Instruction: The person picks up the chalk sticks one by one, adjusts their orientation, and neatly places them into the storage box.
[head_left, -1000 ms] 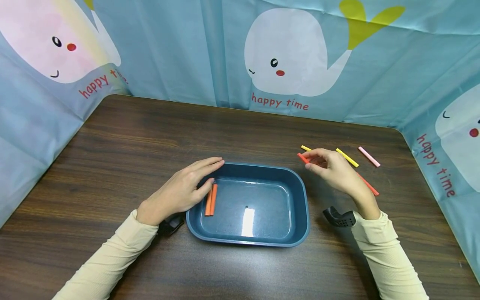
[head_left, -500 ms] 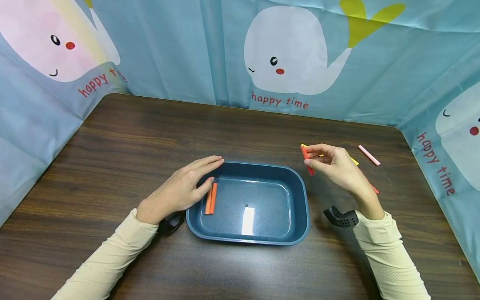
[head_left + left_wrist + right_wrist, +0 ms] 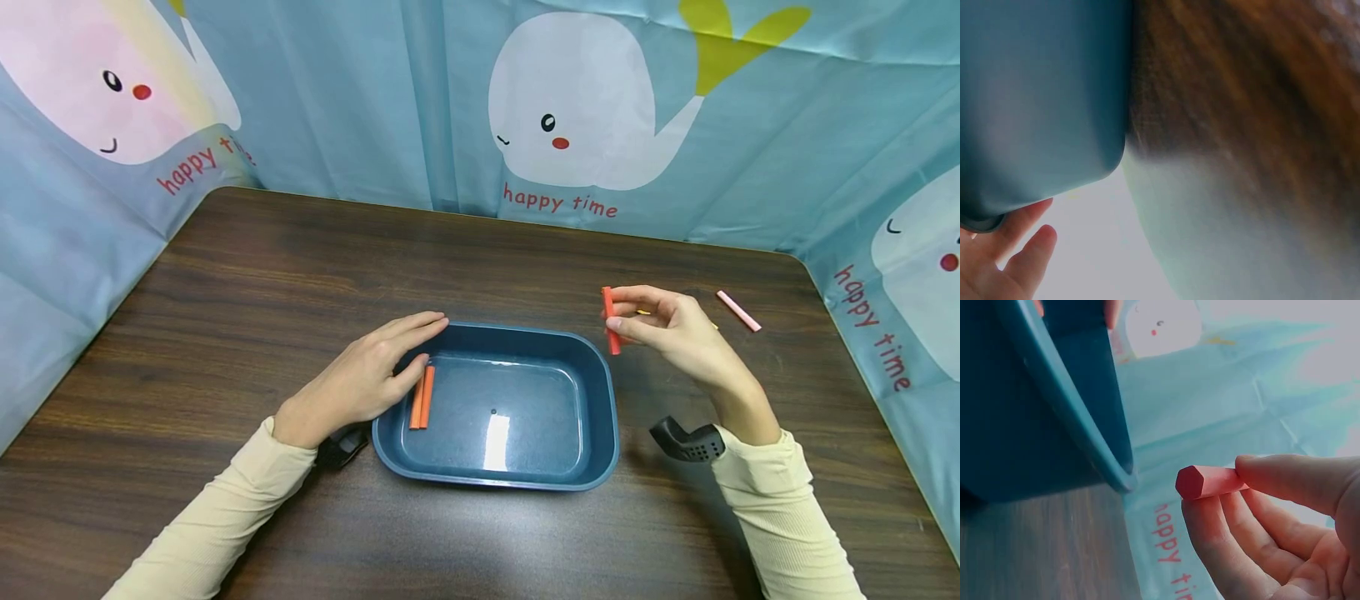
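Note:
My right hand point(image 3: 675, 333) pinches a red chalk stick point(image 3: 611, 321) between thumb and fingers, just off the right end of a blue tray point(image 3: 525, 396). Seen by the right wrist camera, the chalk point(image 3: 1210, 481) has a six-sided end that faces the tray rim point(image 3: 1063, 394). My left hand point(image 3: 360, 375) rests over the tray's left end, its fingers extended at the far left corner and its thumb inside the rim. Beside that thumb, two orange chalk sticks point(image 3: 422, 404) lie parallel on the tray floor. The left wrist view shows the tray's outer wall point(image 3: 1041, 94) and fingertips point(image 3: 1032, 250) past it.
A pink chalk stick point(image 3: 738, 310) lies on the dark wooden table point(image 3: 300, 267) at the right. Small bits of yellow chalk point(image 3: 716, 327) show around my right hand, which hides the rest. A blue curtain point(image 3: 375, 100) with whale prints hangs behind the table.
My right hand has turned the red chalk from a slant to nearly straight away from me. It now covers most of the yellow chalk and another red stick. My left hand stays put.

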A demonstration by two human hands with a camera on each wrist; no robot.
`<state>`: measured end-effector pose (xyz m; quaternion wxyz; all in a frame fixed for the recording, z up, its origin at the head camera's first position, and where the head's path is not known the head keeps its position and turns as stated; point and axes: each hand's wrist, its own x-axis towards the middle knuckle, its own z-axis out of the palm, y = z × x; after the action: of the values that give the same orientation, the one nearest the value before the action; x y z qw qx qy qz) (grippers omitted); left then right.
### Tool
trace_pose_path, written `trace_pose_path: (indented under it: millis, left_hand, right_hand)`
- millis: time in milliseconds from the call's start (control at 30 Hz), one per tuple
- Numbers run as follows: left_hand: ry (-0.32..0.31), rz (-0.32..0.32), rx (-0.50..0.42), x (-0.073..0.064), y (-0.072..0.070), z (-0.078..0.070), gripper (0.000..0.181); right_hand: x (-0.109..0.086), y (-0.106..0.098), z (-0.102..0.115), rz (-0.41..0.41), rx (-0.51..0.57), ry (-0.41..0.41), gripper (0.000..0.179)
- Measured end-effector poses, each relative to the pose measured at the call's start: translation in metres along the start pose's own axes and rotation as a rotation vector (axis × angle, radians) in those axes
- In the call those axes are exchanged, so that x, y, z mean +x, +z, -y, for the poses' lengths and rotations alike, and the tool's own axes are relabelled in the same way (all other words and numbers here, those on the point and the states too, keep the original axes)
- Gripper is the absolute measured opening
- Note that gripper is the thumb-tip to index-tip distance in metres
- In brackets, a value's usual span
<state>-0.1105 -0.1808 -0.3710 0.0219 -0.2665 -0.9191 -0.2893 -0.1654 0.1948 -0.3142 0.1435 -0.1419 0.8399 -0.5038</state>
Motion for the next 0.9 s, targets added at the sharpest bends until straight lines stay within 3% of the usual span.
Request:
trace_pose_path:
  millis: [233, 500, 900]
  left_hand:
    - [-0.009, -0.004, 0.006, -0.001, 0.0, 0.0, 0.051]
    - [-0.004, -0.004, 0.006, 0.0, 0.0, 0.001, 0.051]
    - [0.002, -0.01, 0.009, 0.0, 0.001, 0.0, 0.05]
  right_hand:
    - [-0.001, 0.009, 0.006, 0.063, 0.082, -0.004, 0.043]
    - [-0.005, 0.02, 0.015, 0.086, 0.039, 0.007, 0.042]
    - [0.002, 0.044, 0.019, 0.153, 0.112, 0.021, 0.042]
